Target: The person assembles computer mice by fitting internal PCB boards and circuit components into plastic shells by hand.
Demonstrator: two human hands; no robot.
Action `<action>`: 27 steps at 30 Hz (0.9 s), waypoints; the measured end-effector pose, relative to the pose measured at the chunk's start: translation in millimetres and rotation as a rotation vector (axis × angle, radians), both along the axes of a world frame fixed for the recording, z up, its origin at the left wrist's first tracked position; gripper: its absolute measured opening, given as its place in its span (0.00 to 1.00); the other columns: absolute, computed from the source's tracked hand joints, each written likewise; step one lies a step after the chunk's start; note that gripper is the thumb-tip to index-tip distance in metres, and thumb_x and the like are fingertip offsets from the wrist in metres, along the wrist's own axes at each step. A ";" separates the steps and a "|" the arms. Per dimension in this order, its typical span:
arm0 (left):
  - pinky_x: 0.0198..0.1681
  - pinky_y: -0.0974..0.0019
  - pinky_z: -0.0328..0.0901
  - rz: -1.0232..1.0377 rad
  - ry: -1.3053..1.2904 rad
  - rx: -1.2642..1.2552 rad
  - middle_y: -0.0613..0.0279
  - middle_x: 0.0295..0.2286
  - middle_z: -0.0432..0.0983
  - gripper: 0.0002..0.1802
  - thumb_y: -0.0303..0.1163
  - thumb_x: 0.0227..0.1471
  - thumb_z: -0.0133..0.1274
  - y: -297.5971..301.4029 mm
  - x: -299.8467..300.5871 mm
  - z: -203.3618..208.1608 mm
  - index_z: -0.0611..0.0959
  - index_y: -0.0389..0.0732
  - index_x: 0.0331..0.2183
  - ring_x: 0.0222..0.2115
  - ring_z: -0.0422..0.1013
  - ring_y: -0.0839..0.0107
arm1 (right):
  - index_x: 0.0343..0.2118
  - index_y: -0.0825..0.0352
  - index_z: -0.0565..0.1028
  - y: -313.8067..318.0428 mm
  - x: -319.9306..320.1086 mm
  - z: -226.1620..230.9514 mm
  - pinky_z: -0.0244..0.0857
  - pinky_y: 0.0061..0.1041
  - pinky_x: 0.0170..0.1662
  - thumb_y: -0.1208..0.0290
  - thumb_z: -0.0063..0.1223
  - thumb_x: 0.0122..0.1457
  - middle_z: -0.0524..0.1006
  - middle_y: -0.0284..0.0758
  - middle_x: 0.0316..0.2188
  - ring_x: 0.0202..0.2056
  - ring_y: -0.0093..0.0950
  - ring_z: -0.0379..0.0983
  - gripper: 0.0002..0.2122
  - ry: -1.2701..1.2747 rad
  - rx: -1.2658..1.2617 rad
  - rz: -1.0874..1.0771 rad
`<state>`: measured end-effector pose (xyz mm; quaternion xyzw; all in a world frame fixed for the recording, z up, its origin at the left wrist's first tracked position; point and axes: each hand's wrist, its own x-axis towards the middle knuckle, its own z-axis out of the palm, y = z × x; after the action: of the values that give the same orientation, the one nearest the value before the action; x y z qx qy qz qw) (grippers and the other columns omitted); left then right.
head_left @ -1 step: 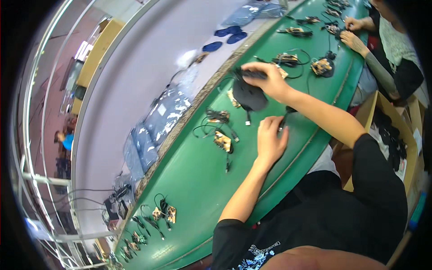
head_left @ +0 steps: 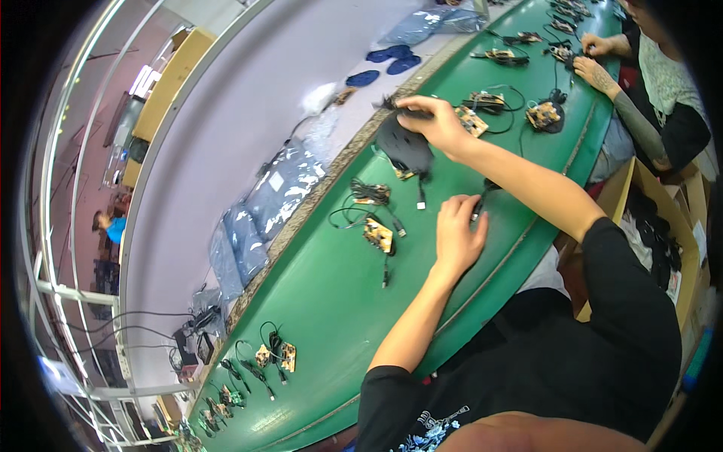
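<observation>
Green bench [head_left: 324, 301]: runs from the near-left corner to the far-right corner, with a pale surface along its far edge. Circuit boards with coiled black leads are spaced along it. A co-worker's hands [head_left: 591, 60] are seen at the far-right end, on another board. A cardboard box [head_left: 663, 218] stands off the near edge, to the right.

Black pad [head_left: 404, 147]: round, flat, dark; held at the far edge of the bench, partly lifted, with a short lead and plug hanging from its lower rim. A board [head_left: 471, 120] lies just beside it to the right.

Board with leads [head_left: 379, 235]: lies mid-bench, between the pad and the near edge, untouched.

Right hand [head_left: 433, 124]: closed on the top rim of the pad, fingers curled over a black part there; the exact pinch is hidden by the knuckles.

Left hand [head_left: 458, 233]: rests near the middle of the bench, fingers loosely bent, fingertips touching a thin black lead [head_left: 482, 197] that runs up toward the right forearm. Whether it is pinched or only touched cannot be told.

Judgement: the pad is best kept gripped by its rim while the lead is held slack with the left hand, so that the hanging plug is not snagged on the neighbouring boards.
</observation>
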<state>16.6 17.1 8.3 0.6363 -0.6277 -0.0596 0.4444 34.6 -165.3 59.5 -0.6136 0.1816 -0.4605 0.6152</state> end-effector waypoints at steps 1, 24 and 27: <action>0.45 0.55 0.66 0.007 0.014 0.007 0.50 0.38 0.74 0.17 0.27 0.48 0.61 3.9 2.0 -1.1 0.81 0.33 0.42 0.40 0.70 0.51 | 0.45 0.68 0.80 -11.8 43.3 -3.7 0.69 0.25 0.44 0.77 0.63 0.56 0.81 0.34 0.38 0.39 0.21 0.75 0.13 -0.002 0.107 -0.023; 0.48 0.59 0.67 -0.039 0.079 0.195 0.50 0.39 0.76 0.13 0.26 0.57 0.56 -3.2 1.5 -1.7 0.81 0.28 0.43 0.40 0.72 0.57 | 0.33 0.69 0.80 70.6 -574.7 -77.8 0.71 0.33 0.41 0.66 0.61 0.54 0.79 0.39 0.30 0.37 0.38 0.78 0.11 1.112 -0.102 -0.884; 0.45 0.63 0.67 -0.021 0.047 0.224 0.54 0.40 0.76 0.14 0.27 0.59 0.55 -0.6 5.4 -7.3 0.80 0.30 0.45 0.39 0.72 0.63 | 0.52 0.64 0.74 110.7 -681.1 -130.2 0.63 0.40 0.56 0.63 0.66 0.49 0.71 0.42 0.52 0.54 0.43 0.67 0.26 1.575 0.087 -0.882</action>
<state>22.0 16.5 1.0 0.6739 -0.6131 -0.1488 0.3844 -646.4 -54.6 -70.8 -0.6021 0.7862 -0.0937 0.1031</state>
